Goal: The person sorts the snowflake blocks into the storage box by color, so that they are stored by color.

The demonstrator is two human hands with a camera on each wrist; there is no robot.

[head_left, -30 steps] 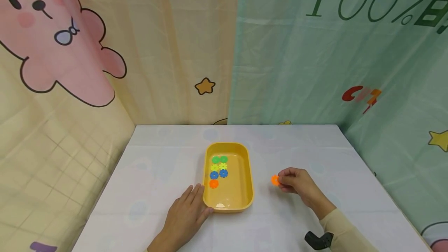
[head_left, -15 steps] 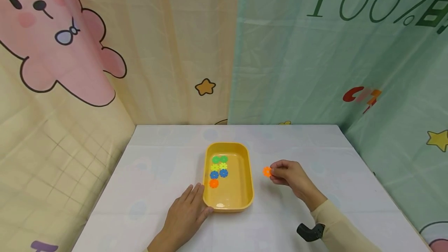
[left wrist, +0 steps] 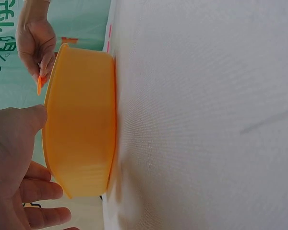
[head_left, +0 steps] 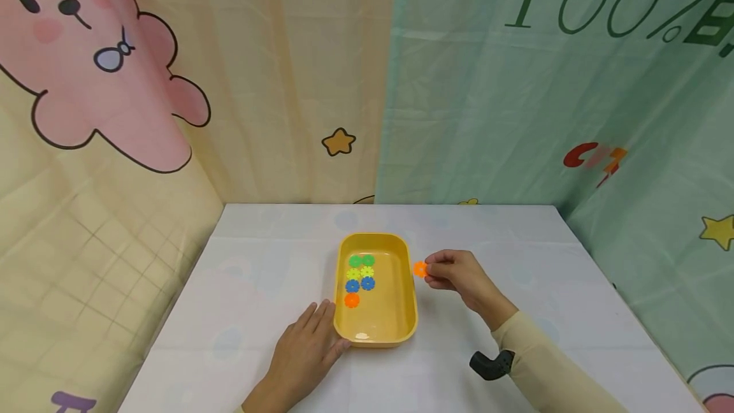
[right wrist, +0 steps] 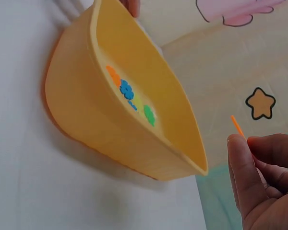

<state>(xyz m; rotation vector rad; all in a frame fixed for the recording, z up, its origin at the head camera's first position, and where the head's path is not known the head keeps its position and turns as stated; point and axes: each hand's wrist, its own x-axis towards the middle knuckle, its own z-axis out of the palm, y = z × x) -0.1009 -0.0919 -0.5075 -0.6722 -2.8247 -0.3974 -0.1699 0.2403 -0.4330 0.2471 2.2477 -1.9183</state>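
Observation:
Between thumb and fingertips my right hand [head_left: 463, 278] pinches a small orange flower-shaped disc [head_left: 420, 269], held just off the right rim of a yellow tray [head_left: 392, 314]. The right wrist view shows this disc edge-on as a thin orange strip. My left hand [head_left: 302, 352] has its fingers extended against the tray's near left side, thumb at the front corner. Inside the tray, along its left half, lie pairs of green discs [head_left: 355, 260], yellow-green flower discs [head_left: 366, 271] and blue flower discs [head_left: 367, 283], with a single orange flower disc [head_left: 352, 300] nearest the front.
The tray stands on a table with a white cloth [head_left: 246, 273]. Printed curtains [head_left: 298, 81] rise behind the table and at both sides. A black curved device [head_left: 491, 366] sits at the right sleeve near the wrist.
My right hand has carried the orange flower disc left and away from me, from well right of the tray to its right rim. The left hand stays in place on the tray.

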